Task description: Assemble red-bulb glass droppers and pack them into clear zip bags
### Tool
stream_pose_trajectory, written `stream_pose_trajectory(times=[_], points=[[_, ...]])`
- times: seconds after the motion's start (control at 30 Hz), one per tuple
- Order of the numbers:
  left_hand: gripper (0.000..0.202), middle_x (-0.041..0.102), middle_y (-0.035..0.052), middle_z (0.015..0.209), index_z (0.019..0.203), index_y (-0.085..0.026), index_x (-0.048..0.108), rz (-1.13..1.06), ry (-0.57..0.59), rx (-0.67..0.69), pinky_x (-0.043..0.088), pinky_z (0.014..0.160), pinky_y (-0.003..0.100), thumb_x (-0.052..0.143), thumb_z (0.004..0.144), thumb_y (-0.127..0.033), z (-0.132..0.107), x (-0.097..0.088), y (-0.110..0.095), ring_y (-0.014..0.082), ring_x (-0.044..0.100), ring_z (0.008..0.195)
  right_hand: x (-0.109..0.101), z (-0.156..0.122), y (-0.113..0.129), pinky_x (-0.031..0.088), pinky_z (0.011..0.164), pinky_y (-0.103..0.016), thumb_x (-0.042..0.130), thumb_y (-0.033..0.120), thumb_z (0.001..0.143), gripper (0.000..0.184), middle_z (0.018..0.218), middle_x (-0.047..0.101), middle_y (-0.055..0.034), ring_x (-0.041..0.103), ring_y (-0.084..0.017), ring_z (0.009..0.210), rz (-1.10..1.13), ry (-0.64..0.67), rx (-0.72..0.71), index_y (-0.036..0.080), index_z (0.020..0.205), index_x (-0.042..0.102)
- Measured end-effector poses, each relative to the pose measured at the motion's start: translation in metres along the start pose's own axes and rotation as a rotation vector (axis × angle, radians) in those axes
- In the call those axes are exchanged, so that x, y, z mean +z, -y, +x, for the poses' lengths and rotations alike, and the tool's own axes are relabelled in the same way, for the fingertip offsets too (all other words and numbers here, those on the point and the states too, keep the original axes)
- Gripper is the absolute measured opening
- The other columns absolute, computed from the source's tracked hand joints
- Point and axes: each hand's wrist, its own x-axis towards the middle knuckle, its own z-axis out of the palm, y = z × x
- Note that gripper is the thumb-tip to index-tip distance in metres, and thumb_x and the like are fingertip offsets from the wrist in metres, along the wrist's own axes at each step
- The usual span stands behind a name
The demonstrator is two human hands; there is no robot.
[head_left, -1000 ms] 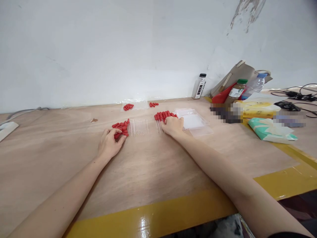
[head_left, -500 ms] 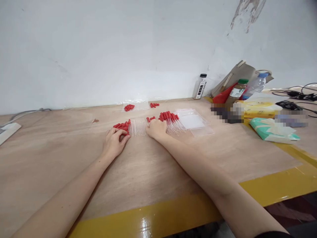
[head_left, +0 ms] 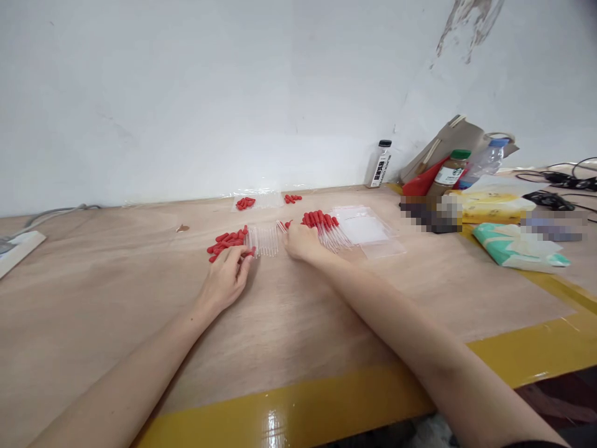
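Observation:
My left hand is closed in a pinch, with a red rubber bulb at its fingertips. Beside it lies a loose heap of red rubber bulbs. My right hand is closed, and a thin clear tube sticks out from its fingers; red bulbs close behind are partly hidden by it. A row of clear thin tubes lies between the two hands. Right of my right hand, droppers with red bulbs on clear tubes lie side by side.
Clear plastic bags lie right of the droppers. More red bulbs rest on a plastic bag near the wall. Bottles, a tissue pack and black cables occupy the right side. A power strip sits far left.
My left hand has moved right and toward me, away from the heap, with a red bulb at its fingertips. A clear tube now shows at my right fingers. The view has shifted slightly.

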Motion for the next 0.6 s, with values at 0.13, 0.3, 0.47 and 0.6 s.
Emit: stream_pose_trajectory(times=[0.13,0.3,0.47,0.6], points=[[0.017,0.057,0.0038,0.085,0.099,-0.017,0.050,-0.124,0.133,0.122,0.042,0.066,0.026,0.039,0.086,-0.019,-0.004,0.002,-0.019,0.0150,0.053,0.074,-0.018,-0.029,-0.045,0.040,0.070,-0.027,0.039,0.020,0.084,0.024,0.091,0.065,-0.0084,0.059,-0.017,0.082,0.248,-0.074,-0.259,0.013,0.103,0.052],[0.012,0.056,0.0040,0.085,0.087,-0.017,0.051,-0.231,0.285,0.163,0.041,0.063,0.026,0.040,0.083,-0.016,-0.002,0.005,-0.032,0.0130,0.051,0.069,-0.021,-0.063,-0.086,0.042,0.074,-0.028,0.040,0.015,0.084,0.026,0.093,0.063,-0.0098,0.057,-0.017,0.086,0.241,-0.089,-0.502,0.013,0.103,0.057],[0.016,0.054,0.0001,0.069,0.075,-0.018,0.050,-0.207,0.242,0.041,0.041,0.059,0.026,0.053,0.080,-0.032,0.003,0.016,-0.034,0.0132,0.050,0.062,-0.013,-0.074,-0.088,0.039,0.074,-0.031,0.043,0.015,0.083,0.017,0.086,0.064,-0.0062,0.057,-0.017,0.081,0.222,-0.104,-0.497,0.016,0.091,0.058],[0.021,0.060,0.0009,0.075,0.095,-0.019,0.053,-0.252,0.211,-0.036,0.044,0.063,0.028,0.055,0.080,-0.033,0.003,0.021,-0.033,0.0146,0.054,0.067,-0.010,-0.078,-0.079,0.034,0.073,-0.031,0.045,0.019,0.084,0.011,0.080,0.065,-0.0026,0.057,-0.015,0.075,0.245,-0.101,-0.473,0.017,0.084,0.056]])
